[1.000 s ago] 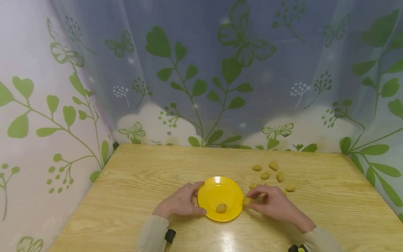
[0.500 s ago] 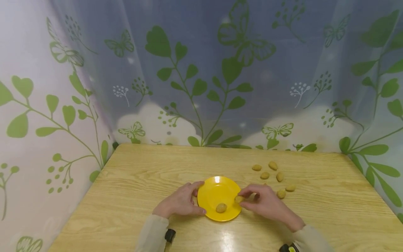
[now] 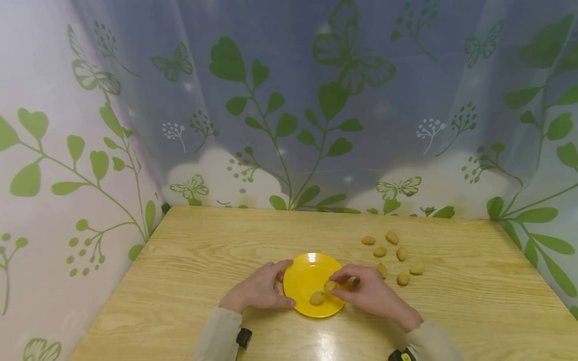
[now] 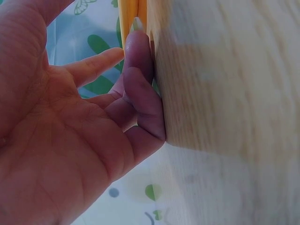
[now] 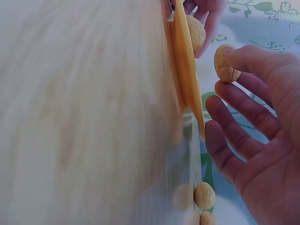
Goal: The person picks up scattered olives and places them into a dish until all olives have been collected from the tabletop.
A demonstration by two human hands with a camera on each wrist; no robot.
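A yellow plate (image 3: 300,281) sits on the wooden table, with one walnut (image 3: 317,298) lying in it. My left hand (image 3: 259,288) holds the plate's left edge, thumb and forefinger spread along the rim. In the left wrist view its other fingers (image 4: 143,91) are bent against the tabletop beside the plate (image 4: 133,11). Over the right part of the plate, my right hand (image 3: 368,291) pinches a second walnut (image 5: 225,65) between thumb and fingertips. That walnut is clear of the plate in the right wrist view. Its remaining fingers are loosely bent.
Several loose walnuts (image 3: 380,251) are scattered on the table (image 3: 217,240) to the right of the plate, some close beyond my right hand. A patterned curtain (image 3: 280,165) hangs along the table's back edge and at both sides.
The right hand has moved left with its walnut, from the plate's right rim to over the plate beside the walnut lying there. Left hand and plate have stayed put.
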